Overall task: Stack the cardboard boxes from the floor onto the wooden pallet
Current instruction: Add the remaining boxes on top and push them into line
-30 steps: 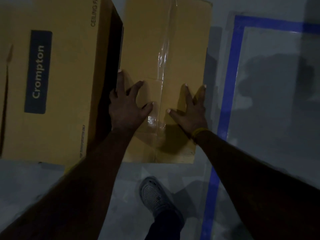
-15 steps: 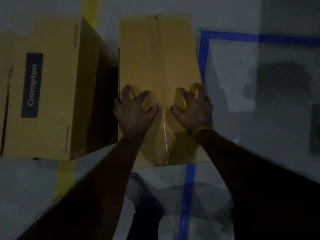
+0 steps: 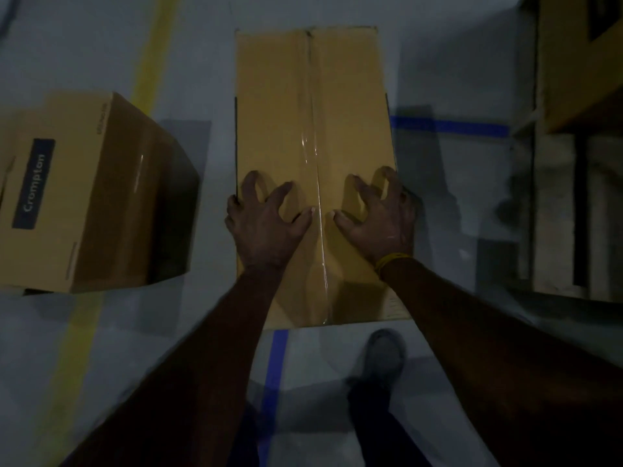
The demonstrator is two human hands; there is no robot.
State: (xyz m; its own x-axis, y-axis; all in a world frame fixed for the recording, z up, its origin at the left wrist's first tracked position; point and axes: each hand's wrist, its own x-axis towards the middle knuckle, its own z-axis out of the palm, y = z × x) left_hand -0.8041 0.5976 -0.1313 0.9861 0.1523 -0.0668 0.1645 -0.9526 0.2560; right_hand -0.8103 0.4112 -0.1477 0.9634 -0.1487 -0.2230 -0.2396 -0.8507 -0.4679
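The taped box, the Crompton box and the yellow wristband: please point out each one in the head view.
taped box (image 3: 276, 106): head view, on the bare top flap left of the tape seam.
Crompton box (image 3: 84, 183): head view, on its top face, right of the label.
yellow wristband (image 3: 391, 260): head view, on the band at the right wrist.

The box (image 3: 313, 136) was plain tan with a glossy clear tape strip down its middle. A second box (image 3: 81, 197) was the same tan, with a dark navy label (image 3: 33, 183) lettered in white. The floor (image 3: 438, 62) was pale grey, marked by a yellow line (image 3: 153, 55) and blue tape (image 3: 451, 126). A yellow band (image 3: 391, 259) circled the right wrist. The shoe (image 3: 384, 358) was grey.
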